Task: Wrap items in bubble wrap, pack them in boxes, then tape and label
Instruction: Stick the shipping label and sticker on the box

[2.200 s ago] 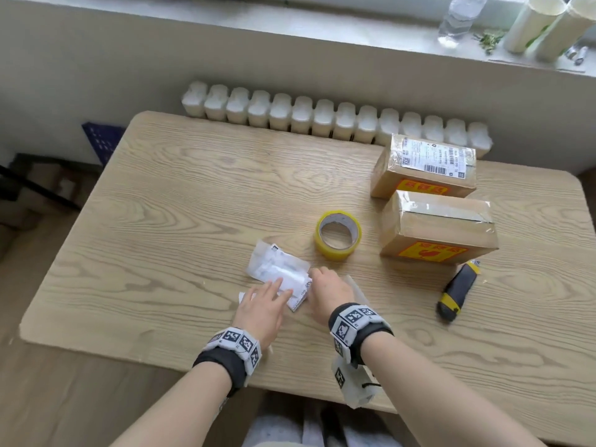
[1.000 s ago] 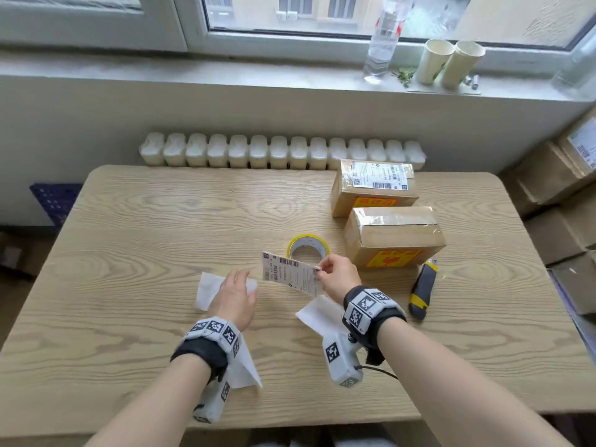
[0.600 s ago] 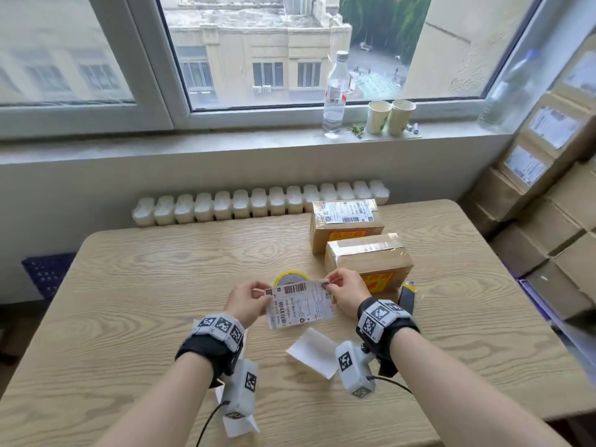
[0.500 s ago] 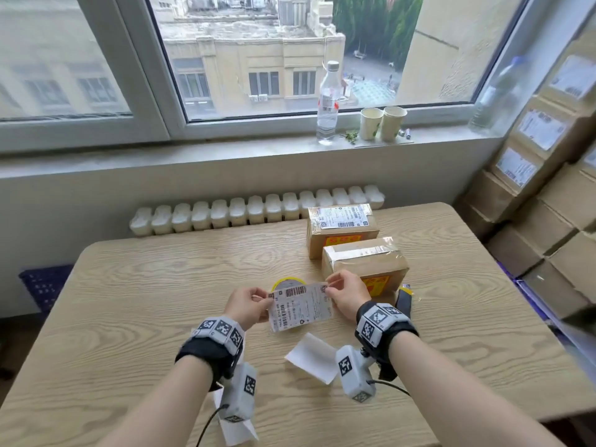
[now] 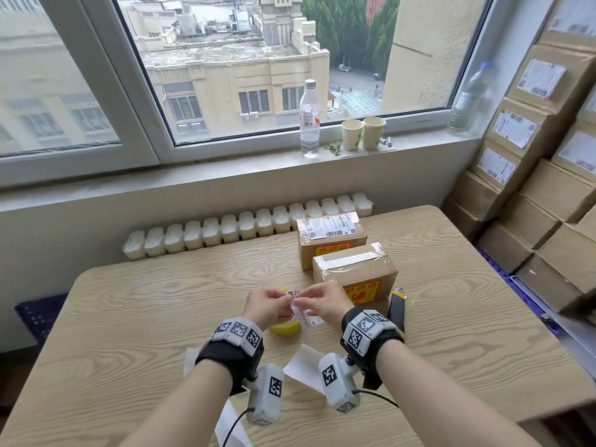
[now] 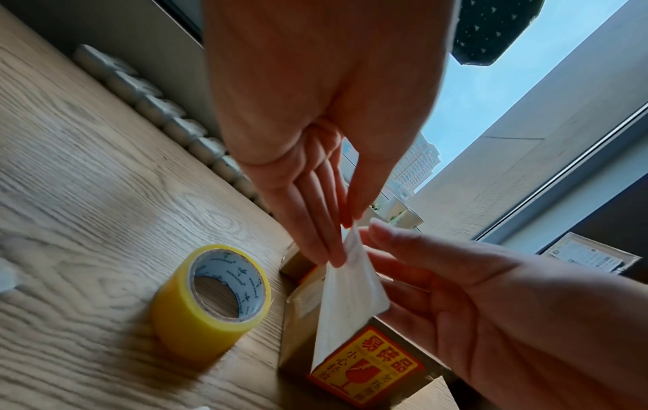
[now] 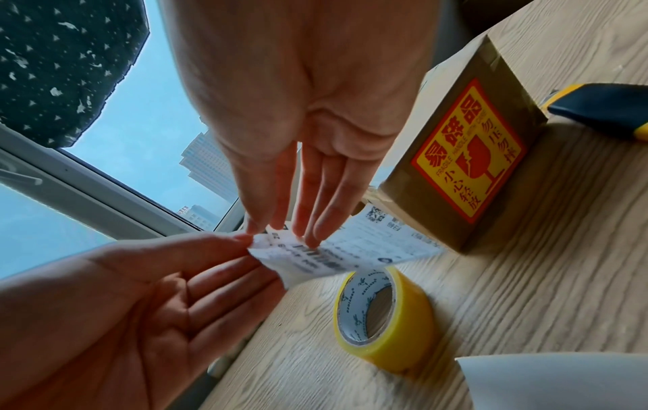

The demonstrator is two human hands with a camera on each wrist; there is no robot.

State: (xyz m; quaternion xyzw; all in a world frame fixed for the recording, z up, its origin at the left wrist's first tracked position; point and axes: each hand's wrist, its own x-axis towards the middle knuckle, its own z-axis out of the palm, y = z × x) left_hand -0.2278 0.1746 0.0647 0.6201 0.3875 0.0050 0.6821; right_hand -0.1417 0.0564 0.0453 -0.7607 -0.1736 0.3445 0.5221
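A white shipping label (image 5: 303,312) with a barcode hangs above the table, and both hands pinch it near one corner. My left hand (image 5: 283,298) holds the corner between thumb and fingers (image 6: 336,249). My right hand (image 5: 304,298) pinches the same end, with its fingertips (image 7: 310,238) on the printed face (image 7: 364,247). Just behind the hands sits a taped brown box (image 5: 354,272) with a red and yellow fragile sticker (image 7: 466,155) and no label on top. A second box (image 5: 329,235) behind it carries a shipping label. The yellow tape roll (image 5: 287,329) stands under the hands.
A black and yellow utility knife (image 5: 396,312) lies right of the near box. White backing sheets (image 5: 303,366) lie near the table's front edge. A row of white containers (image 5: 245,225) lines the back edge. Stacked labelled cartons (image 5: 532,175) fill the right side.
The label went from spread flat between both hands to held at one end. My hands have drawn close together at its corner. The head view has tilted up.
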